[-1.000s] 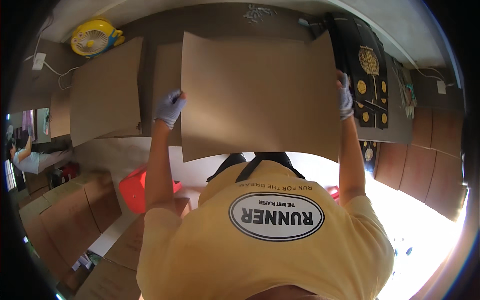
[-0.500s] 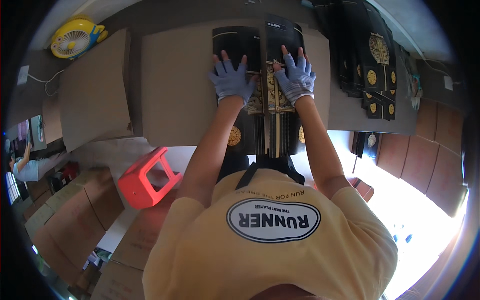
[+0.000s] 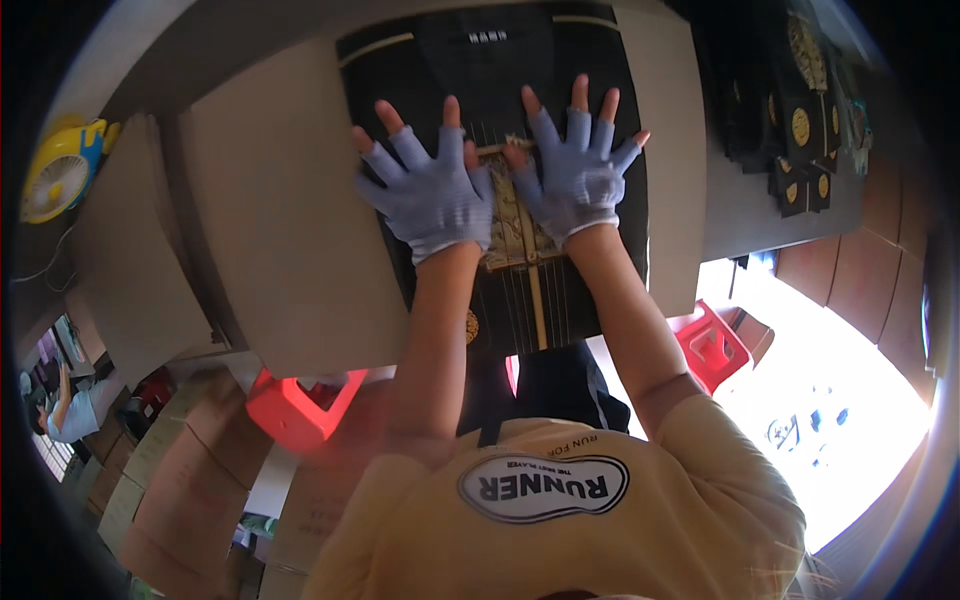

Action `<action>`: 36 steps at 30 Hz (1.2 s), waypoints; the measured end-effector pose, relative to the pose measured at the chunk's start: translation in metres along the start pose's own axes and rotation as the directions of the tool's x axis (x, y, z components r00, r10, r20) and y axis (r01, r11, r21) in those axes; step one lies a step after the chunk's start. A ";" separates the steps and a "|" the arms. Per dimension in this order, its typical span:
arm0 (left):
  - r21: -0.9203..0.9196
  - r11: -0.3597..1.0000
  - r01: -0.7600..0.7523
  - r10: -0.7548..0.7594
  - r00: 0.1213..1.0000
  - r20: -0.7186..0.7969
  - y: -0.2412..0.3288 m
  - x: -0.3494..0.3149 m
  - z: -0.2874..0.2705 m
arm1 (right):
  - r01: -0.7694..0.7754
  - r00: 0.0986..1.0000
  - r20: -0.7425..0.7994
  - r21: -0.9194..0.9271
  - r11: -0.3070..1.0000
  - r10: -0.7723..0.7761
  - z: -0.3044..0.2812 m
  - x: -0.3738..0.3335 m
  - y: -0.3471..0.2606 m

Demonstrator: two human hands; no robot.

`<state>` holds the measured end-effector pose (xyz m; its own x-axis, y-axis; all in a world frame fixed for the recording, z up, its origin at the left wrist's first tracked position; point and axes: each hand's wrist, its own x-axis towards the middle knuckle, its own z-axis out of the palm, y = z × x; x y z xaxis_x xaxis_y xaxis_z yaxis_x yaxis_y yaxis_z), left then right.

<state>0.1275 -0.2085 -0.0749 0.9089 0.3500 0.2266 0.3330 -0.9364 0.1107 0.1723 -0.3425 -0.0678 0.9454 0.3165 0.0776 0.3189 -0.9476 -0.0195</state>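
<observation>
A flat black card piece with gold print (image 3: 475, 75) lies spread on the worktable in front of me. A gold patterned panel and a long gold strip run down its middle. My left hand (image 3: 430, 195), in a grey-blue fingerless glove, presses on its left half with fingers spread. On the right half rests my right hand (image 3: 580, 180), gloved alike, its fingers also spread. Both thumbs come close to the central gold panel. My hands and forearms cover parts of the print, and neither hand grips anything.
Under the black piece is a large brown cardboard sheet (image 3: 290, 200). More black and gold pieces (image 3: 755, 120) are piled to the right. A yellow fan (image 3: 62, 180) stands far left. Red stools (image 3: 285, 412) flank me, and cartons (image 3: 185, 490) stand lower left near another person (image 3: 75, 412).
The black piece's two halves stood folded with a gap between them; now they lie opened out flat. My hands have spread wider on it, and the whole view has shifted closer.
</observation>
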 end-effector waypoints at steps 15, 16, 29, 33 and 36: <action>0.120 0.992 -0.043 0.049 0.998 -0.047 0.005 0.004 -0.005 | 0.045 0.997 -0.064 -0.001 0.999 -0.045 -0.002 0.001 -0.006; 0.116 0.992 -0.042 0.049 0.997 -0.057 0.003 0.001 0.000 | 0.051 0.997 -0.054 0.012 0.999 -0.050 -0.003 0.000 -0.007; -0.403 0.912 -0.071 0.155 0.971 0.180 0.039 -0.117 -0.012 | 0.433 0.897 -0.135 0.451 0.780 -0.420 0.023 0.068 -0.066; -0.434 0.888 -0.149 0.235 0.961 0.149 0.048 -0.121 -0.022 | 0.416 0.745 -0.481 -0.208 0.885 -0.463 0.045 0.222 -0.137; -0.400 0.909 -0.121 0.183 0.976 0.119 0.039 -0.124 -0.017 | 0.601 0.763 -0.233 -0.087 0.794 -0.603 0.003 0.170 -0.187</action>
<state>0.0234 -0.2876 -0.0820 0.9777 0.1677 0.1264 0.0920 -0.8833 0.4598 0.2741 -0.1117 -0.0538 0.5136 0.8027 0.3033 0.8158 -0.5663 0.1175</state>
